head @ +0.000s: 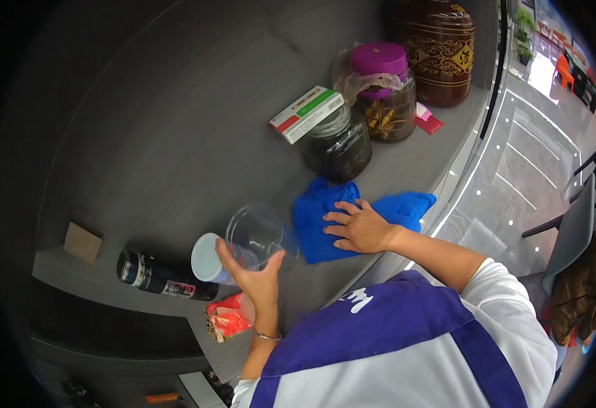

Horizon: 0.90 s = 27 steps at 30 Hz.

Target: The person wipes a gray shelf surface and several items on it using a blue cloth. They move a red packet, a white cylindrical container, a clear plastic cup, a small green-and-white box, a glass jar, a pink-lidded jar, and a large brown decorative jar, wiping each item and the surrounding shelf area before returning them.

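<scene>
My left hand [258,280], with a bangle on its wrist, grips a clear plastic tub [253,227] between thumb and fingers, tilted over the grey shelf [175,204]. Right beside it is a container with a pale round lid [207,257], partly hidden by the fingers. Under my right hand [361,229], laid flat with fingers spread, lies a rumpled blue cloth [314,239] near the shelf's front edge.
Beyond the cloth stand a dark-filled glass jar [341,158] with a flat box [308,113] on top, a purple-lidded jar [389,115] and a large brown jar [443,56]. To the left are a black flask [170,278], a red packet [229,316] and a brown card [82,241].
</scene>
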Each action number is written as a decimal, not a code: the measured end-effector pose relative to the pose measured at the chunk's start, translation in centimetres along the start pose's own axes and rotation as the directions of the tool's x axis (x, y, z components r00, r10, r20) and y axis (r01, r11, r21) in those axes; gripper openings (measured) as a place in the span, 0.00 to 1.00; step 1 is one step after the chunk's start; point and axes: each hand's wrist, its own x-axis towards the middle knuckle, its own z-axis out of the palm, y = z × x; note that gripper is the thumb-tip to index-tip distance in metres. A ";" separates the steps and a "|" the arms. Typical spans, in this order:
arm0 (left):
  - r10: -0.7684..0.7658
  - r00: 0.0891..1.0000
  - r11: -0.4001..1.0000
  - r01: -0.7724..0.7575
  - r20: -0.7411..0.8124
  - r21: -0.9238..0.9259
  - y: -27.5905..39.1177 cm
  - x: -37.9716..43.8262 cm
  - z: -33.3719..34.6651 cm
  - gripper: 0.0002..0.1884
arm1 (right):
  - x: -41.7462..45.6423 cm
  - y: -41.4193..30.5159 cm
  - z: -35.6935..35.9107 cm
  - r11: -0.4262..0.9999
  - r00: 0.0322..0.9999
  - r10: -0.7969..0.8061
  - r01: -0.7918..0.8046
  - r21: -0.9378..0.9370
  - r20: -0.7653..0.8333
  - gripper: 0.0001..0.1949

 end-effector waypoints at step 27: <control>-0.683 0.712 0.603 0.676 0.163 -0.425 9.9 12.2 15.8 0.34 | -3.8 13.6 -4.7 0.963 0.961 -0.197 0.227 0.147 -0.193 0.10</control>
